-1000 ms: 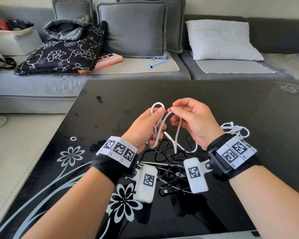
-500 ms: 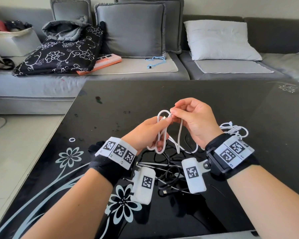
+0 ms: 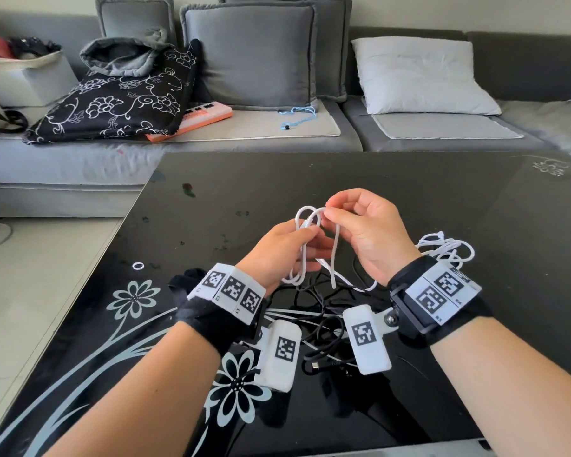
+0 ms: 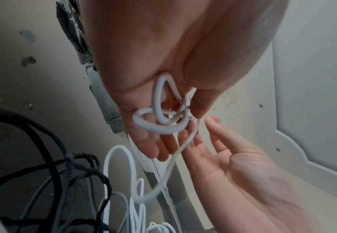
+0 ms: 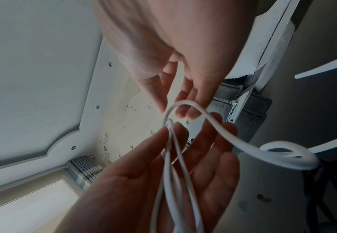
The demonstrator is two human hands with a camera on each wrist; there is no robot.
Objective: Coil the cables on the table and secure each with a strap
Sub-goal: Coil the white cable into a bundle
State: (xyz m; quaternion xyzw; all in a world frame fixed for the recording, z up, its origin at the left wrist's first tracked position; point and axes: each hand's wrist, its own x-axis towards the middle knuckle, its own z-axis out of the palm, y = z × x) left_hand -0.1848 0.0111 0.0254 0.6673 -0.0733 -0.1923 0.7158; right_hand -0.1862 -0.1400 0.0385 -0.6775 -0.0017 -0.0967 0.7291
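Above the black glass table [image 3: 409, 199], both hands' fingers [image 3: 335, 213] pinch a thin, looped white cable [image 3: 305, 249].

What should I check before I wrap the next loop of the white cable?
1. Loops held: ok. The left hand grips the loops of the white cable.
2. Fresh strand held: ok. The right hand pinches the strand at the top of the loops.
3. Loops neat: not ok. In the left wrist view they cross each other.
4. Loose tail free: cannot tell. It runs under the right wrist towards a white tangle.
5. Black cables out of the way: ok. They lie on the table below the hands.
6. Strap ready: cannot tell. None is clearly in view.
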